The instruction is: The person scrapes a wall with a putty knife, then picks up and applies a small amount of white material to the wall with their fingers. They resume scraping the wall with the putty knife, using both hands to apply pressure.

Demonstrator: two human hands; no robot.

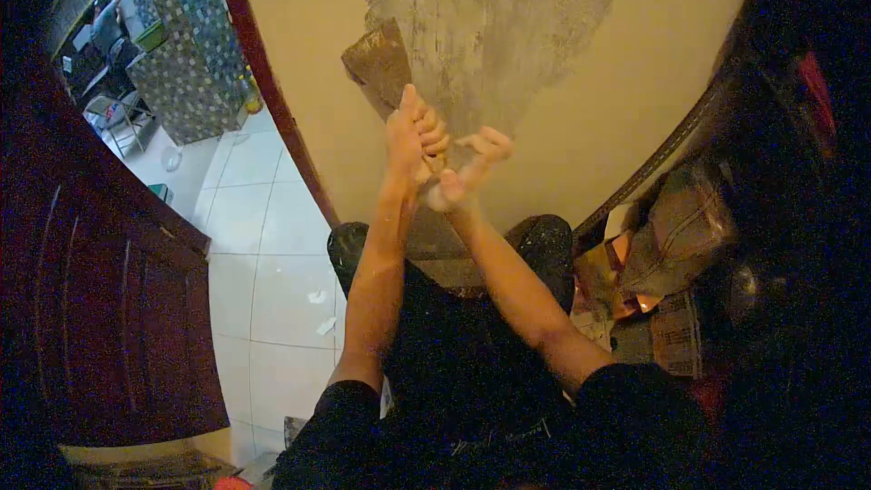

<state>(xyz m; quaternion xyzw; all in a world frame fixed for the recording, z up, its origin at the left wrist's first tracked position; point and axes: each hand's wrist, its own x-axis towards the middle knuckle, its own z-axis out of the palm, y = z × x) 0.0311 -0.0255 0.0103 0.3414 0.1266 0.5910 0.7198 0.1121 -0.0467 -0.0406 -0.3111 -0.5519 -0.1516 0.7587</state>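
cream painted wall [581, 118] fills the view, w/ a big grey patch of bare plaster [508, 27] at its top centre. scraper [379, 65] is up against the wall, its wide brownish blade on the left edge of the patch, tilted, handle running down-right into both hands. left hand [406, 136] is wrapped round the handle, fingers [435, 138] curled tight on it. right hand [467, 172] sits just below, touching the left; its heel is at the handle end, fingers [493, 141] splayed apart & not closed on anything. both forearms are bare, sleeves black. knees in black trousers [540, 245] are near the wall base. lhs: dark wooden door [109, 308], white tile floor [263, 263], red door frame [272, 100], patterned tile counter [190, 45] in bg. rhs: cardboard boxes [680, 227] stacked by the wall.
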